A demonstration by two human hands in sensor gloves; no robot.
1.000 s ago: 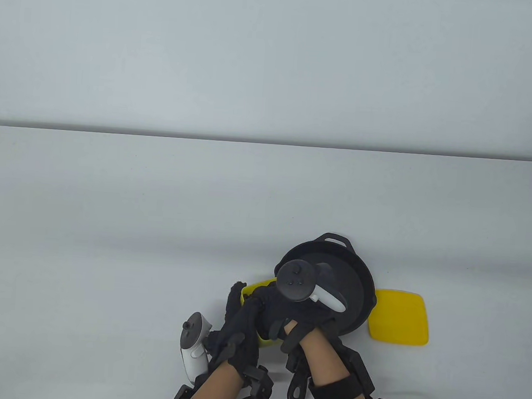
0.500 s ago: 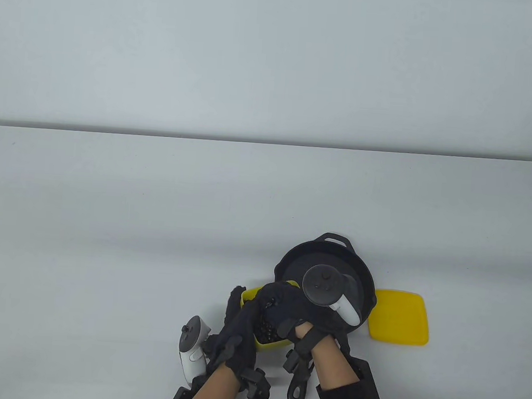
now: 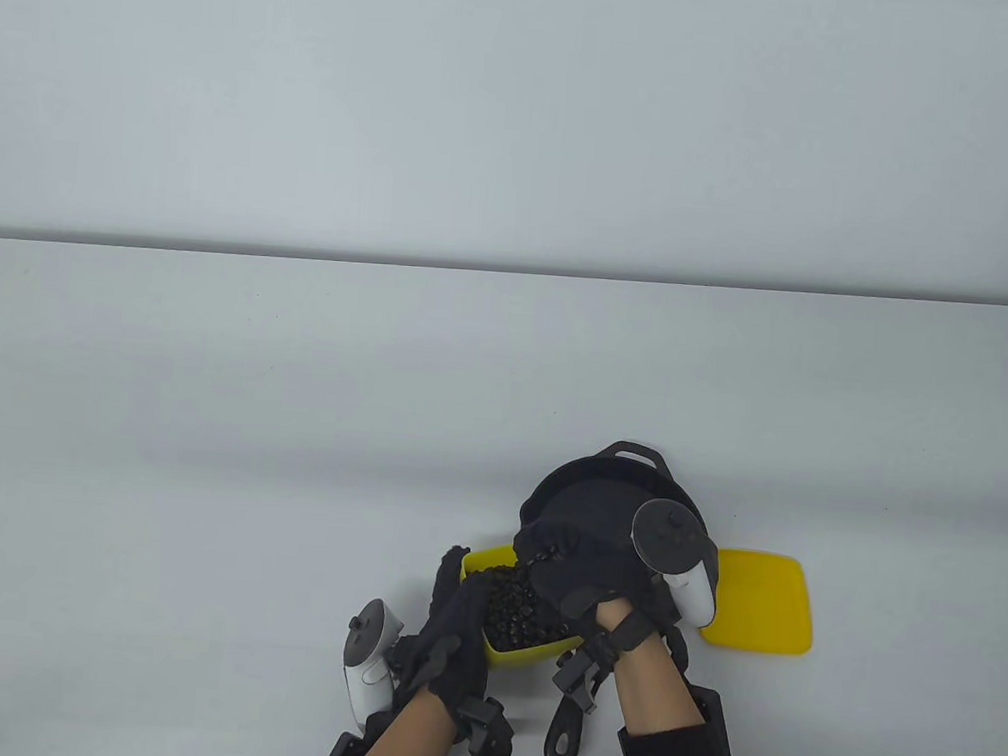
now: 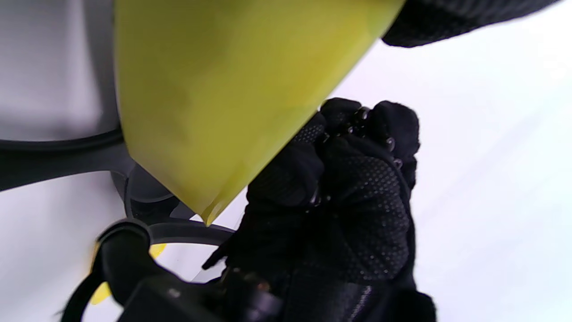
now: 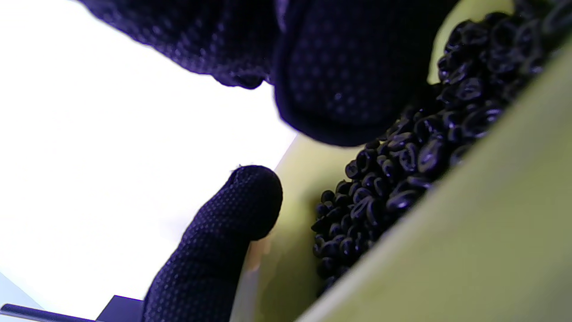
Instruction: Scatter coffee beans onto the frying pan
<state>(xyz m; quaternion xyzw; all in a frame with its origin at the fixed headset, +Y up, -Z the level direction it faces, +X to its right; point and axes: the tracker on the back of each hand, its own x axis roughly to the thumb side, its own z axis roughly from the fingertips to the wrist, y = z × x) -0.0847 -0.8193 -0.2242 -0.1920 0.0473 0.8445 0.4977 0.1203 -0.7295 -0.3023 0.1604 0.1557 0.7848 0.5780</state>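
Note:
A yellow container (image 3: 476,561) full of coffee beans (image 3: 518,612) stands just left of the black frying pan (image 3: 608,489). My left hand (image 3: 454,603) grips the container's left side. My right hand (image 3: 554,554) is cupped shut on a handful of beans and hangs over the pan's near-left rim, beside the container's far corner. In the left wrist view the container's wall (image 4: 201,89) fills the top and the closed right hand (image 4: 357,179) shows beans between its fingers. In the right wrist view beans (image 5: 402,156) lie in the container (image 5: 469,246).
The container's yellow lid (image 3: 760,599) lies flat right of the pan. The pan's long handle (image 3: 565,732) points to the table's near edge, between my wrists. A small loop handle (image 3: 637,453) is on the pan's far side.
My right hand has come up out of the container and moved right and away, onto the pan's rim, with beans in it. The beans in the container are now uncovered. The left hand stayed.

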